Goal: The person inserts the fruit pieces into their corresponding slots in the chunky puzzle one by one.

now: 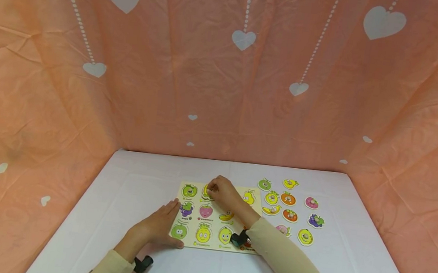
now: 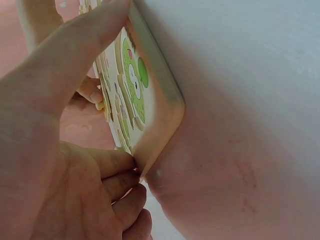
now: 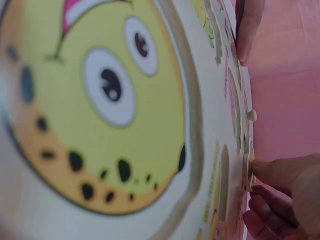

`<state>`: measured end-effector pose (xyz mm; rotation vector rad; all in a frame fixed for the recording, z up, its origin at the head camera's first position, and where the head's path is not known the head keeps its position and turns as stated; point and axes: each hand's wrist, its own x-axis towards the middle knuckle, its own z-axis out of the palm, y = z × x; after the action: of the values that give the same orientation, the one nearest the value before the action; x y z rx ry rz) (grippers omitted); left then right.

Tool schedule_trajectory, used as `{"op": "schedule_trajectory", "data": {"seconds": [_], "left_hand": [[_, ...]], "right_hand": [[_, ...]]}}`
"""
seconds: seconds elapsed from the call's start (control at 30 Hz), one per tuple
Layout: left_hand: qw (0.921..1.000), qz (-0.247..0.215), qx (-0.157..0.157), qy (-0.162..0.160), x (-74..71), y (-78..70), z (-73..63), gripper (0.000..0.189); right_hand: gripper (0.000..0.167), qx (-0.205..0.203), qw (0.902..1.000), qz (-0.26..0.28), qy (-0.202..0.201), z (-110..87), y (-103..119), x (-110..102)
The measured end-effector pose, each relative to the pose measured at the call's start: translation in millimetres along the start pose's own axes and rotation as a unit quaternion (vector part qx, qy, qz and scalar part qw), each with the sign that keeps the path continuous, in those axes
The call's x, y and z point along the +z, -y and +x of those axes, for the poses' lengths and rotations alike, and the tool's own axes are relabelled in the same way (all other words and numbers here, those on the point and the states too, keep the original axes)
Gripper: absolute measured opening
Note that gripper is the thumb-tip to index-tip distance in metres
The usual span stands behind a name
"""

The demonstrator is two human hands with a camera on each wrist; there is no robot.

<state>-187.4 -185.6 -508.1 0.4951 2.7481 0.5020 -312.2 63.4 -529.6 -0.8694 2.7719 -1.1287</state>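
A pale puzzle board (image 1: 212,247) with printed cartoon fruits lies on the table. My left hand (image 1: 158,225) holds its near left corner, with the thumb along the near edge and the fingers (image 2: 117,162) against the left side. Over the back row, my right hand (image 1: 225,194) pinches a yellow-green fruit piece (image 1: 206,192), mostly covered by the fingers. Thumb and fingertips (image 3: 265,170) meet at this piece in the right wrist view, close against the board's face. Beside it a small knob (image 3: 252,116) stands up from the board. The right forearm hides part of the board's right side.
Loose knobbed fruit pieces lie right of the board, among them grapes (image 1: 316,221), a lemon (image 1: 305,237), a banana (image 1: 271,210), a pineapple (image 1: 271,198) and an orange (image 1: 288,199). A peach-coloured cloth with hearts (image 1: 237,89) hangs behind the white table (image 1: 145,177).
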Motion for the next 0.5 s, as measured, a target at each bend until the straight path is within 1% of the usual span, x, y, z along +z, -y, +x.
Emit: {"op": "schedule_trajectory", "data": {"seconds": [0.17,0.4,0.5], "left_hand": [[1.0,-0.002,-0.002,0.001,-0.1,-0.3,-1.1,0.126],[1.0,-0.003,-0.005,0.005,-3.0,-3.0,-2.1,0.126],[1.0,-0.002,-0.007,0.005,-3.9,-4.1,-2.7,0.126]], "right_hand": [[0.006,-0.01,0.9999,-0.006,0.002,0.1,-0.1,-0.2],[0.007,0.008,0.9998,-0.012,0.012,0.4,-1.6,0.2],[0.007,0.005,0.9998,-0.016,0.014,0.6,-0.8,-0.4]]}}
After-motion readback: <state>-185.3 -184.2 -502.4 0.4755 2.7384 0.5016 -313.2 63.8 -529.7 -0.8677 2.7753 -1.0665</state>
